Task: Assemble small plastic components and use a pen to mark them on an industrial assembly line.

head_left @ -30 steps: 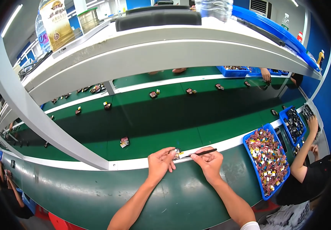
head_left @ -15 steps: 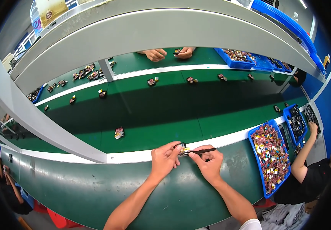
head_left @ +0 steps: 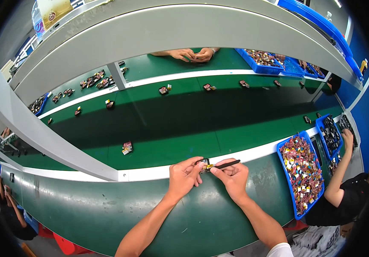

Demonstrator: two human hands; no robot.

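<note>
While the green conveyor belt is carrying parts past, the left hand is pinching a small component just at the belt's near edge, steadying it as the right hand is gripping a thin black tool against it.

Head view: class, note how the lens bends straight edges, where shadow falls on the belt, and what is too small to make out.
Head view: the white rail and grey shelf curve toward the rim; a dark shadow band crosses the green belt; corners are black; the small part between left hand and right hand is too small to identify.
</note>
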